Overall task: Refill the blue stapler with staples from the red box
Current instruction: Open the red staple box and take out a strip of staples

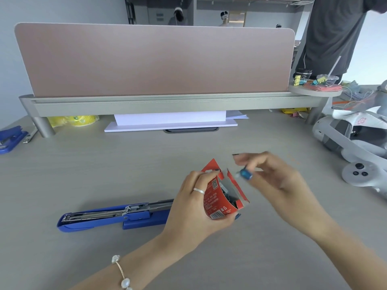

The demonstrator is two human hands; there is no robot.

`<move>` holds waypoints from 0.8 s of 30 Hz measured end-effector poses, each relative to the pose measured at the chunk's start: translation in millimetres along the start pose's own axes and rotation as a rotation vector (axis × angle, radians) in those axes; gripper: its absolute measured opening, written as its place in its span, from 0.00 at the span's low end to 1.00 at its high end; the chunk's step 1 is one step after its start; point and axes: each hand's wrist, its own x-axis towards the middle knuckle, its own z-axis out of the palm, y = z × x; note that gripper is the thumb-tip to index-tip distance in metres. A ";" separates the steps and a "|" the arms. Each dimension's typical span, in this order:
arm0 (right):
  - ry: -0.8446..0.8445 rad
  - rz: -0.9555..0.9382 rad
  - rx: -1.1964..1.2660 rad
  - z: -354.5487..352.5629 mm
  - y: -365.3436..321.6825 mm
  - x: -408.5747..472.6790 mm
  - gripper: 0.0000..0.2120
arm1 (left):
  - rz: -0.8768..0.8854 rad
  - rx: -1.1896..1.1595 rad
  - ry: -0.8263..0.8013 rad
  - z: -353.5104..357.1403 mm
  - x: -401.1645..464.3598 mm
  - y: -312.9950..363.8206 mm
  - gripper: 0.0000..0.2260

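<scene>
My left hand grips the red box from its left side, just above the desk. The box's top flap is torn open, and grey staples show inside. My right hand hovers blurred just right of and above the box mouth, with fingers spread and nothing clearly between them. The blue stapler lies flat on the desk to the left of my left hand. It is swung open and its metal staple channel faces up. The stapler's right end is hidden behind my left hand.
A second blue stapler sits at the far left edge. A grey riser shelf with a pink divider spans the back, white paper under it. A headset and controller lie at right. A person stands at back right.
</scene>
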 end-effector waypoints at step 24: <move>0.051 0.091 -0.298 18.9 3.2 0.9 0.07 | 0.011 -0.039 0.032 0.9 0.9 1.2 0.34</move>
